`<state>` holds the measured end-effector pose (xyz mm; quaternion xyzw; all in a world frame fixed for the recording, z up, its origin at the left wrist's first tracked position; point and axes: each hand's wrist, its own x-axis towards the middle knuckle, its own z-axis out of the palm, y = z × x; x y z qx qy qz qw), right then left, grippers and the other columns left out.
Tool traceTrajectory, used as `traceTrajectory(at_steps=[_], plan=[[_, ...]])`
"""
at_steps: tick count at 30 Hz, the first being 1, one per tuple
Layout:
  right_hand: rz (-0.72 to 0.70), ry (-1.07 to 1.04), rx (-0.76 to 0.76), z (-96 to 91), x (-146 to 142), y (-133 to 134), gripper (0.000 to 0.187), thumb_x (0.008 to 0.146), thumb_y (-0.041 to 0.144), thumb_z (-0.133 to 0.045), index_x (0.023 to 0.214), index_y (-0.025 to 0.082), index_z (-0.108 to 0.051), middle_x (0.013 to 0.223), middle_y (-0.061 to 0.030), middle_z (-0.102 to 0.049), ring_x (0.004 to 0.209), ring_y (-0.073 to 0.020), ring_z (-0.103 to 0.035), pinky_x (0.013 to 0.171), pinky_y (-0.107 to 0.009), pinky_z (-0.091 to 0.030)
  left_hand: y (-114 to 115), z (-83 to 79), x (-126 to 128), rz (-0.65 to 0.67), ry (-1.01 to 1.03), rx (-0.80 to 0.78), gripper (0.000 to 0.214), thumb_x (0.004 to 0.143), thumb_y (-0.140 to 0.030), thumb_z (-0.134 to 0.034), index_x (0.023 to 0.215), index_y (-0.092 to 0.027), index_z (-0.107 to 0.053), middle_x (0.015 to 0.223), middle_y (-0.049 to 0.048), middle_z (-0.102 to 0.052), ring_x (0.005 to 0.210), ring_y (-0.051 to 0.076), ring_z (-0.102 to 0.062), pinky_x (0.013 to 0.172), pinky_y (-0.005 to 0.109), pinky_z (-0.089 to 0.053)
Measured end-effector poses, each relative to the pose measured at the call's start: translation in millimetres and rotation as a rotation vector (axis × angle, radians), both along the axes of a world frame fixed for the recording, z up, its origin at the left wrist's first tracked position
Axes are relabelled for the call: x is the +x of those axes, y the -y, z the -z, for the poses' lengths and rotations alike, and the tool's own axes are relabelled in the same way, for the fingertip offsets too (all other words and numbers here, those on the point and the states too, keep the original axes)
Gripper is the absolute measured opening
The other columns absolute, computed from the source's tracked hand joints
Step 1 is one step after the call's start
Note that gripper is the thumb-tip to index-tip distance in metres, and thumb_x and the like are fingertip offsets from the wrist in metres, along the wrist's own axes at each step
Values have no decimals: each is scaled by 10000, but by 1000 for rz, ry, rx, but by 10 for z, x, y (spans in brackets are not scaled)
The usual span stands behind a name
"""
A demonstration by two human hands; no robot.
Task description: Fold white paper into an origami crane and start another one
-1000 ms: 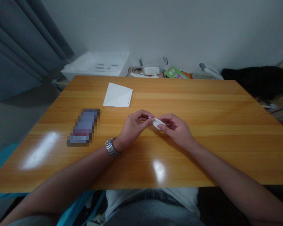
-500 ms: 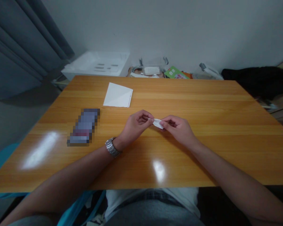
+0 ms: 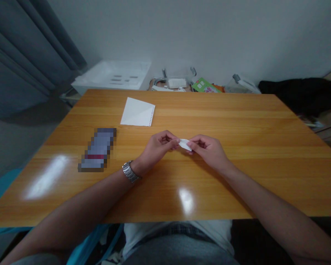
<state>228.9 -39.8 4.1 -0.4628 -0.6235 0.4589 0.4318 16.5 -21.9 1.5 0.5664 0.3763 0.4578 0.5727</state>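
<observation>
White paper, it seems, forms the small piece [image 3: 184, 144] held between both hands in the head view, over the middle of the wooden table [image 3: 251, 125]. The left hand [image 3: 157, 148] pinches one end between thumb and fingers and the right hand [image 3: 209, 151] the other, both closed down on it. It looks folded already, though how many times cannot be told, and is not yet set down. The flat sheet [image 3: 138, 112] beyond lies unfolded, with neither hand on it.

Left hand [image 3: 157, 149] and right hand [image 3: 209, 151] pinch close together.
</observation>
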Motion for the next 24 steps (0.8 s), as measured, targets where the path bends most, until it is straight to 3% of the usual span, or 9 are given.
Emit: traceTrajectory(at_steps=[10, 16, 24], plan=[[-35, 4, -22, 64, -6, -31, 300, 863, 486, -723, 918, 191, -726, 795, -45, -759, 705, -185, -700, 683, -313, -555, -11, 13, -8, -5, -25, -9, 306, 812, -409, -790, 843, -138, -651, 767, 40, -704, 675, 109, -642, 648, 232, -514], [-39, 19, 2, 105, -5, -44, 391, 833, 448, -764, 1144, 218, -704, 1051, -74, -768, 854, -201, -719, 793, -343, -574, -18, 20, -10, -71, -16, -53, 306, 813, -405, -788, 859, -135, -652, 761, 32, -691, 679, 101, -640, 648, 216, -513], [-57, 143, 48, 112, -6, -49, 281, 872, 432, -708, 1041, 208, -735, 1008, -74, -772, 857, -218, -713, 784, -360, -575, -65, 66, -14, -83, -60, 19, 335, 819, -388, -778, 1012, -146, -649, 815, 32, -699, 726, 125, -657, 672, 235, -522]])
